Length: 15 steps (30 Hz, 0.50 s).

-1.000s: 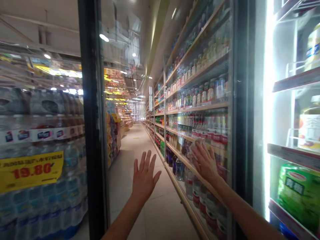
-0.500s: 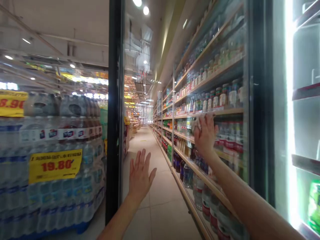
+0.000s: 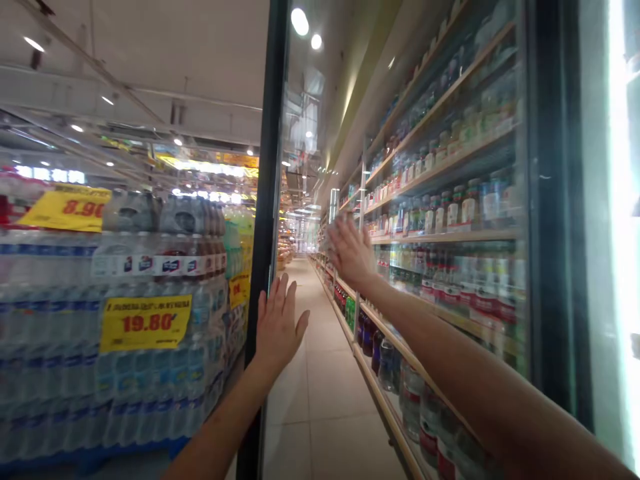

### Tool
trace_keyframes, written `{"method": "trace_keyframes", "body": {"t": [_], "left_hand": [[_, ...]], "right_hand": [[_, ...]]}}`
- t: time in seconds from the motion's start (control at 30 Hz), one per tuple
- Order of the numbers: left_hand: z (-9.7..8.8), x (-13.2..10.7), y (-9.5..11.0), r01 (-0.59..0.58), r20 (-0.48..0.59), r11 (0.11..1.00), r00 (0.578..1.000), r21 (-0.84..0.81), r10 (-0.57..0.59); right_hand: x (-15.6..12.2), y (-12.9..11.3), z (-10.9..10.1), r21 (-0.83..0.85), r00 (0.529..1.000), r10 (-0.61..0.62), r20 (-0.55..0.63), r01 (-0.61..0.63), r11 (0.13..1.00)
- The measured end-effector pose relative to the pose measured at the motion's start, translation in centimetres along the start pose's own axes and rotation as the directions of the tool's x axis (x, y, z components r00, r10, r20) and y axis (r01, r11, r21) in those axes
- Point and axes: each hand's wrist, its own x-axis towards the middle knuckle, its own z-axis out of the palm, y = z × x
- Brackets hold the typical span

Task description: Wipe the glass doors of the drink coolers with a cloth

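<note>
Before me stands a glass door [image 3: 310, 173] in a dark frame. My left hand [image 3: 277, 323] lies flat against the glass near its left frame, fingers stretched out and holding nothing. Higher and to the right, my right hand [image 3: 353, 253] presses on the pane with a pale, crumpled cloth [image 3: 332, 235] under its fingers. Motion smears these fingers, and most of the cloth is hidden beneath them. My right forearm crosses in front of the bottle shelves seen through the glass.
Shelves of bottles [image 3: 450, 207] run along the right, behind or mirrored in the glass; I cannot tell which. Stacked water packs [image 3: 145, 373] with yellow price signs [image 3: 145, 323] stand at left. A tiled aisle [image 3: 305, 360] leads away. A bright light strip [image 3: 617, 200] glows at far right.
My right hand has swept left across the glass with the cloth. My left hand stays against the pane. The view has turned somewhat left, so the door frame appears further right.
</note>
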Motion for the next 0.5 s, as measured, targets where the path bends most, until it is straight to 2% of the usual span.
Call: {"method": "trace_keyframes", "body": {"t": [0.03, 0.07, 0.1, 0.17, 0.23, 0.27, 0.33, 0.4, 0.5], "left_hand": [[-0.3, 0.2, -0.4, 0.002, -0.013, 1.0, 1.0, 0.004, -0.002], [-0.5, 0.4, -0.8, 0.008, -0.024, 1.0, 1.0, 0.009, -0.007], [-0.7, 0.4, -1.3, 0.015, -0.036, 1.0, 0.999, 0.015, -0.014], [-1.1, 0.3, -2.2, 0.03, -0.042, 0.999, 0.999, 0.023, -0.029], [-1.4, 0.1, -3.0, 0.045, -0.036, 0.999, 0.998, 0.029, -0.044], [-1.5, -0.1, -3.3, 0.054, -0.03, 0.998, 0.998, 0.035, -0.053], [-1.7, -0.4, -3.7, 0.072, -0.02, 0.996, 0.997, 0.048, -0.071], [-2.0, -0.8, -4.0, 0.086, -0.026, 0.994, 0.996, 0.062, -0.085], [-2.6, -1.6, -4.6, 0.1, -0.025, 0.992, 0.995, 0.074, -0.098]], "right_hand": [[0.4, -0.9, 0.3, 0.03, 0.987, -0.156, 0.048, 0.154, 0.988], [0.9, -1.6, 0.6, 0.052, 0.965, -0.252, 0.073, 0.248, 0.967], [1.6, -2.0, 0.8, 0.062, 0.961, -0.268, 0.073, 0.263, 0.963], [3.8, -2.3, 1.0, 0.063, 0.994, -0.106, 0.027, 0.104, 0.993], [6.4, -2.4, 1.2, 0.088, 0.997, 0.074, -0.026, -0.071, 0.994], [7.4, -2.7, 1.3, 0.106, 0.996, 0.082, -0.031, -0.078, 0.991], [7.9, -4.1, 1.6, 0.133, 0.999, -0.038, -0.004, 0.038, 0.99], [5.9, -6.3, 2.0, 0.149, 0.978, -0.203, 0.04, 0.196, 0.969], [-0.7, -9.5, 2.6, 0.18, 0.924, -0.371, 0.097, 0.35, 0.919]]}}
